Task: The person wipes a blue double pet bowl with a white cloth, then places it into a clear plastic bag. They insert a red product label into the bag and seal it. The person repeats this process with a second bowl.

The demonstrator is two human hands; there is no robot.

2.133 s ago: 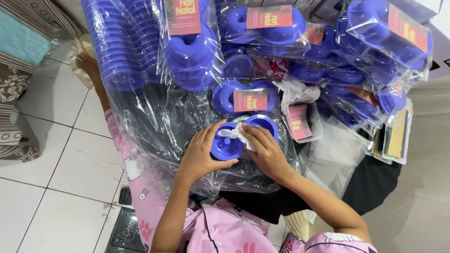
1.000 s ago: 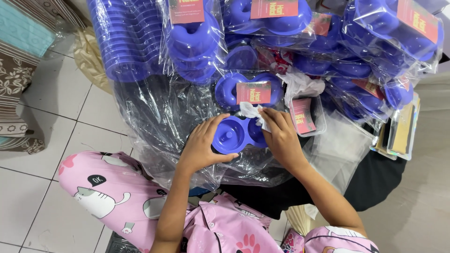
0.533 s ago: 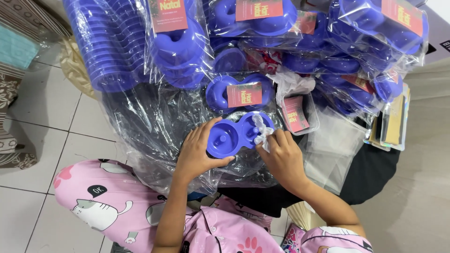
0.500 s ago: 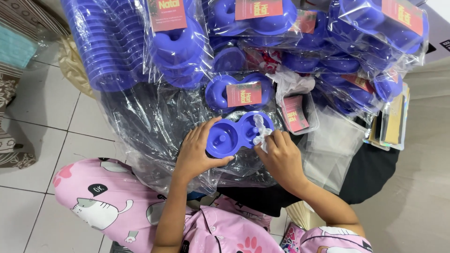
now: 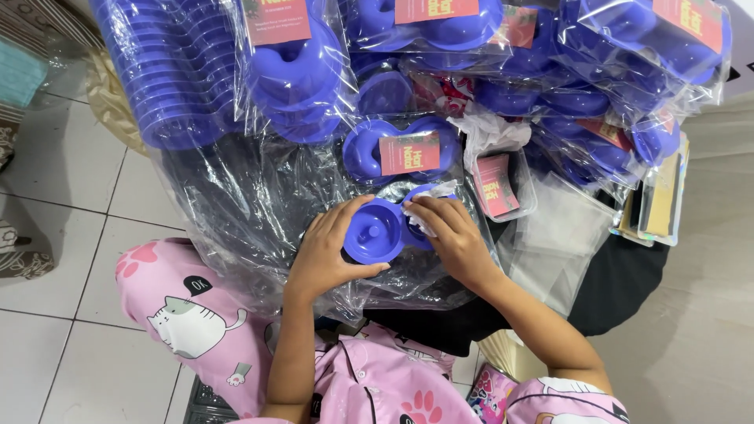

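**Two hands on a blue double bowl**

Left hand (image 5: 330, 255): curled around the near end of the bowl (image 5: 375, 232), thumb under its lower edge, fingers over the rim at 10 o'clock. Firm hold, hand partly closed.

Right hand (image 5: 452, 235): fingers bent and pressed down on a white cloth (image 5: 424, 210), which sits in the bowl's far cup at about 2 o'clock from the near cup. Hand closed on the cloth, touching the bowl through it.

Bowl: glossy blue-violet plastic, two round cups joined side by side. Near cup shows a raised ring and a shallow well with a bright highlight. Far cup mostly hidden under cloth and fingers. It lies mid-frame, over a heap of clear plastic wrap (image 5: 251, 212) on the lap.

At 12 o'clock from the bowl, just beside it: a wrapped bowl (image 5: 400, 149) of the same shape, with a red card label across its middle.

At 2 o'clock: a small clear tray (image 5: 503, 184) holding a pink-red card.

At 10 to 11 o'clock, well apart: a long stack (image 5: 169, 71) of blue pieces in clear film.

Across the top, 12 to 2 o'clock: more bagged bowls (image 5: 628, 47), red labels on several.

At 7 o'clock: pink sleeve-leg (image 5: 188, 314) with cat print. White tile floor (image 5: 63, 196) at 9 o'clock.
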